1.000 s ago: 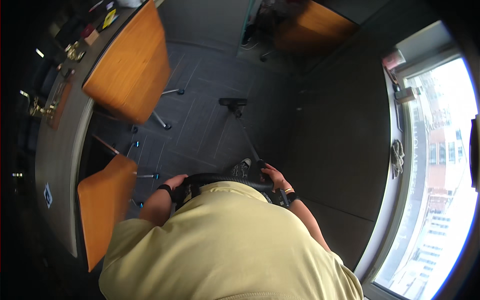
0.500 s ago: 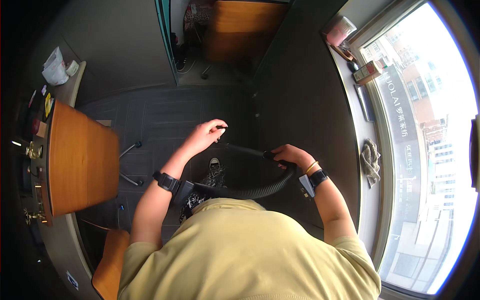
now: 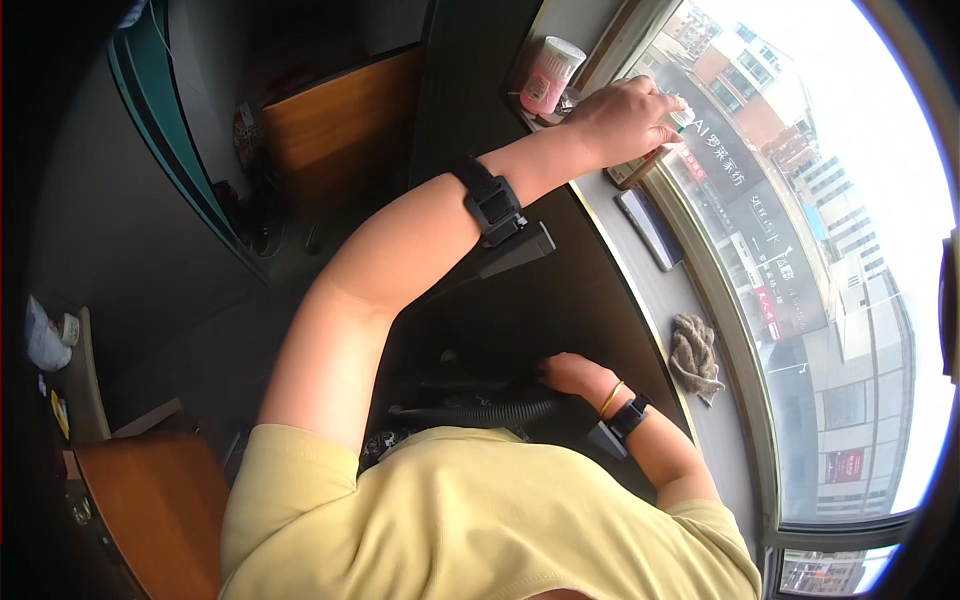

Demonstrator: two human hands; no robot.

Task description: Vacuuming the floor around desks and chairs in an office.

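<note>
My left hand (image 3: 622, 118) reaches across to the windowsill, its fingers closed around the white-and-green cap (image 3: 682, 120) of a bottle (image 3: 630, 170). Most of the bottle is hidden behind the hand. Lower down, in front of my body, my right hand (image 3: 582, 376) is closed on the dark end of a ribbed black vacuum hose (image 3: 495, 411). Shadow makes the exact grip there hard to see. Part of the hose runs leftward across my front and disappears below my shirt.
Along the sill stand a pink canister with a clear top (image 3: 551, 77), a flat dark rectangular device (image 3: 648, 229) and a crumpled grey cloth (image 3: 694, 356). The window (image 3: 790, 230) borders the sill. At the lower left is an orange-brown chair (image 3: 155, 500); a wooden panel (image 3: 345, 125) stands beyond the doorway.
My left hand has moved from above the floor up and right to the bottle, closing on its cap. The view has turned toward the window. My right hand stays with the hose, slightly lower.
</note>
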